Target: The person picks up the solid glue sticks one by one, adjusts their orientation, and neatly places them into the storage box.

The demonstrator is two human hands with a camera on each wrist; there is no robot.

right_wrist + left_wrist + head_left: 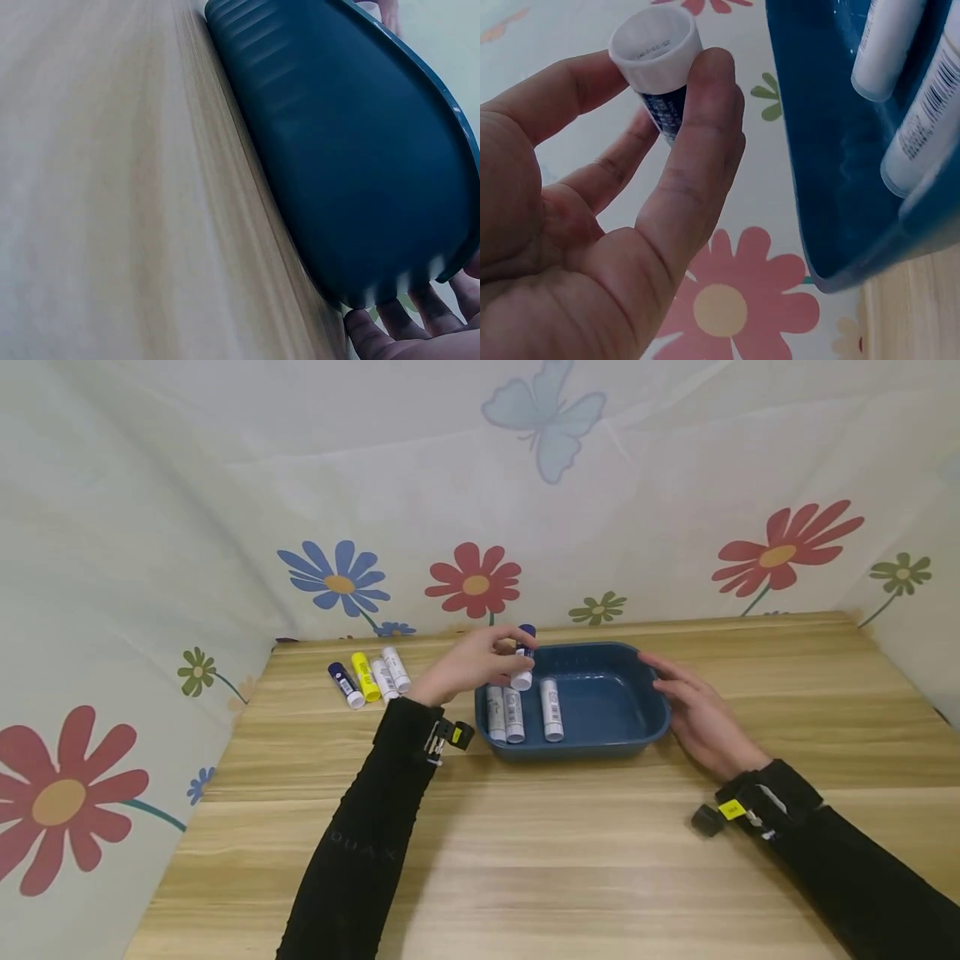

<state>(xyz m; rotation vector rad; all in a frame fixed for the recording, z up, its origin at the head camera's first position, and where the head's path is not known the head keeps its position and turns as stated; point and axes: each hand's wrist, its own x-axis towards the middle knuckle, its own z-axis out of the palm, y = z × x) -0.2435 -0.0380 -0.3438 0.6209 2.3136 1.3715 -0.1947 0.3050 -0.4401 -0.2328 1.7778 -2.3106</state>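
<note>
My left hand point(468, 664) pinches a glue stick point(523, 660) with a navy cap and white end, just above the left part of a blue plastic tray point(607, 747). In the left wrist view the white end of this glue stick point(656, 56) points up toward the camera, between thumb and fingers. Inside the tray lie three white glue sticks, two side by side at the left and one white glue stick point(551, 710) apart from them. On the tray's right end rests my right hand point(701, 722), its fingers point(401, 319) spread against the outer wall.
Left of the tray, a navy glue stick point(346, 685), a yellow glue stick point(365, 677) and two white glue sticks lie in a row on the wooden table point(570, 852). A flower-printed cloth point(652, 510) hangs behind and at both sides.
</note>
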